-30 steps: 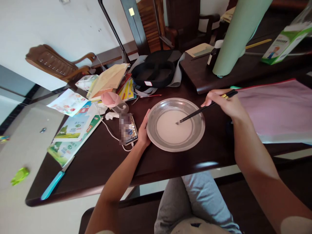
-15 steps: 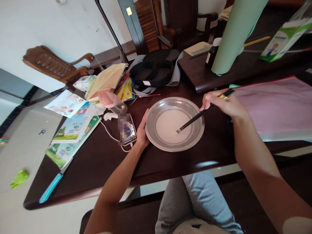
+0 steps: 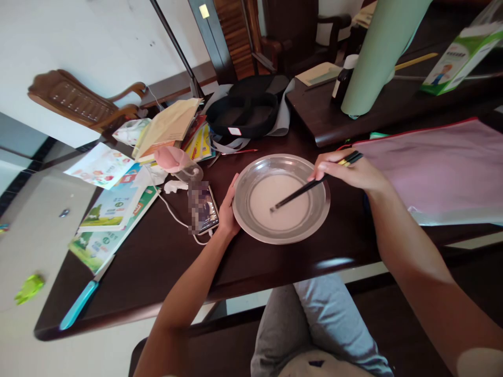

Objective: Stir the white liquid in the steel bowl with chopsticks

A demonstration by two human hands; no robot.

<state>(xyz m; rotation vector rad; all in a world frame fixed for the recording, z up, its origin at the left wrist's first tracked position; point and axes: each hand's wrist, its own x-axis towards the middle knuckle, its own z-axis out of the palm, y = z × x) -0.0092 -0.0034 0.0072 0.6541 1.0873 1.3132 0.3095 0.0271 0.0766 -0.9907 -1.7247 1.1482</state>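
1. Legs [image 3: 277, 324] sit below the near edge of the dark table [image 3: 157, 272].

2. On the table, the metal bowl [image 3: 320, 201] stands just beyond that edge, between the two hands, with pale liquid [image 3: 267, 191] in its bottom.

3. The left hand [image 3: 229, 212] lies against the bowl's left side. Some of its fingers are hidden behind the rim, so I cannot tell how far that grip is closed.

4. The right hand [image 3: 348, 172] is beyond the bowl's right rim. Its grip is narrow, holding black chopsticks [image 3: 296, 195] together near their gold-banded upper end.

5. From the right grip, the bowl's middle lies to the left and slightly nearer the person. The chopsticks' long axis slants the same way, down across the right rim, with their tips at the liquid, a little left of its middle. The left hand is nearer the bowl's wall; the right hand alone reaches the liquid, through the chopsticks.

6. Left of the left hand lies a phone [image 3: 208, 205]; a turquoise-handled knife [image 3: 79, 305] is well apart, near the table's left corner.

7. Past the right hand spreads a pink pouch [image 3: 436, 173].

8. Farther off are a pink-lidded cup [image 3: 172, 158], a black case [image 3: 239, 118] and an upright green roll [image 3: 381, 63], the last leaning somewhat.

9. Farthest, a wooden chair [image 3: 78, 99] stands by the wall.
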